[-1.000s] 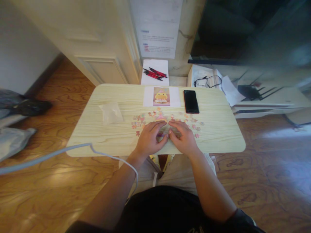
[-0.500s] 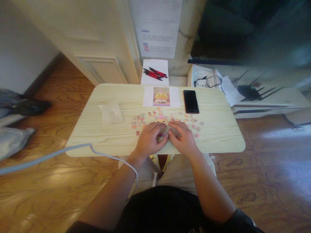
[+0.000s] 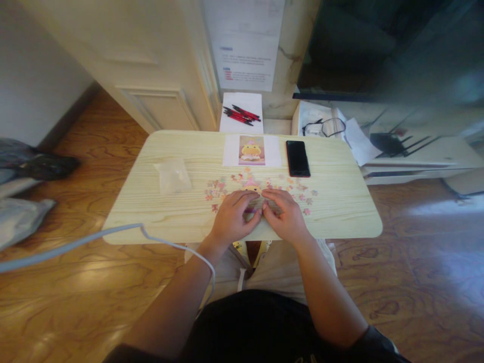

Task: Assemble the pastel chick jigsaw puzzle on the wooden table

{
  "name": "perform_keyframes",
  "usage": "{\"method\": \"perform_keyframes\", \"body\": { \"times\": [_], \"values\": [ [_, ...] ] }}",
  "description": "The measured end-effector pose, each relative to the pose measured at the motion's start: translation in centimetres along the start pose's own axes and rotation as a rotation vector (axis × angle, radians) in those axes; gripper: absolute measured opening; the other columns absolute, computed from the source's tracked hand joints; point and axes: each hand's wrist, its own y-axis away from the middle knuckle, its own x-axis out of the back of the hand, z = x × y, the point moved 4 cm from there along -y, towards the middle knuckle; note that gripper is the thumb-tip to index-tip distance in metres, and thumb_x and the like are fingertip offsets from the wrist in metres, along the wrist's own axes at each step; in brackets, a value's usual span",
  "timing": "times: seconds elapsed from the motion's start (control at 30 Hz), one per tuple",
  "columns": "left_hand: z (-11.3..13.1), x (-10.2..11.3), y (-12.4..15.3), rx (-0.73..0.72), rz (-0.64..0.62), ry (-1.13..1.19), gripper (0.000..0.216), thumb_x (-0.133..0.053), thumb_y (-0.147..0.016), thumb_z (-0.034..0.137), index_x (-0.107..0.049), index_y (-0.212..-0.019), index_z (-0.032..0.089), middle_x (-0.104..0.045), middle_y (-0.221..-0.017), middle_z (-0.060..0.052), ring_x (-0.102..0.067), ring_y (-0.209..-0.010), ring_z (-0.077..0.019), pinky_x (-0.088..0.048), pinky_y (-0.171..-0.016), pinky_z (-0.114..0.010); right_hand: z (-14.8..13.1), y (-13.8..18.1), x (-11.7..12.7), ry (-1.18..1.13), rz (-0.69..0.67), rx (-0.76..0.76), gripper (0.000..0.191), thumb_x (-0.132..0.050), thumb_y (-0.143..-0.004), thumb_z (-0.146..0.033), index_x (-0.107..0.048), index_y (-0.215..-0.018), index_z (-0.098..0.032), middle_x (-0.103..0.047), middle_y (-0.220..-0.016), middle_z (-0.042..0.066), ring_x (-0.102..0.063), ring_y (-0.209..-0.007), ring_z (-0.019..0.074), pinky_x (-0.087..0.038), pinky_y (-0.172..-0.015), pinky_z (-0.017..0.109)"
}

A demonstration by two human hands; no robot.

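A partly joined jigsaw puzzle (image 3: 251, 187), with a yellow figure in a pink hat, lies on the table between my hands. My left hand (image 3: 236, 214) curls around its left and lower side, fingertips and thumb against it. From the right, my right hand (image 3: 283, 212) cups the puzzle the same way, and the two hands almost meet at the fingertips and thumbs. Much of the lower part of the puzzle is hidden under the fingers. Loose puzzle pieces (image 3: 216, 189) are scattered to the left, and more pieces (image 3: 307, 211) lie to the right.
Behind the puzzle lies a paper with a printed picture (image 3: 251, 151). A black phone (image 3: 298, 159) is to its right, a clear plastic bag (image 3: 174, 176) at left on the pale table (image 3: 139, 212). Red pens (image 3: 242, 115) lie beyond. A grey cable (image 3: 94, 234) crosses my left forearm.
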Motion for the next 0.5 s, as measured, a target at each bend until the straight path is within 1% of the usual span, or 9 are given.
{"method": "perform_keyframes", "body": {
  "times": [0.3,0.5],
  "values": [
    [-0.10,0.03,0.15,0.019,0.003,0.014,0.037,-0.066,-0.093,0.031,-0.063,-0.129,0.023,-0.072,-0.128,-0.009,-0.066,-0.122,-0.0261,-0.054,-0.108,-0.046,0.03,-0.19,-0.22,0.000,-0.019,-0.003,0.035,-0.063,-0.097,-0.021,-0.070,-0.130,-0.030,-0.073,-0.130,0.007,-0.065,-0.127,0.0261,-0.053,-0.114,0.053],
    [-0.09,0.13,0.15,0.023,0.017,0.017,0.037,-0.067,-0.094,0.031,-0.063,-0.129,0.023,-0.072,-0.128,-0.008,-0.066,-0.123,-0.0253,-0.053,-0.109,-0.045,-0.03,-0.32,-0.36,-0.019,-0.019,0.015,0.035,-0.063,-0.097,-0.020,-0.070,-0.130,-0.028,-0.072,-0.130,0.007,-0.064,-0.127,0.0249,-0.052,-0.115,0.050]
  ]
}}
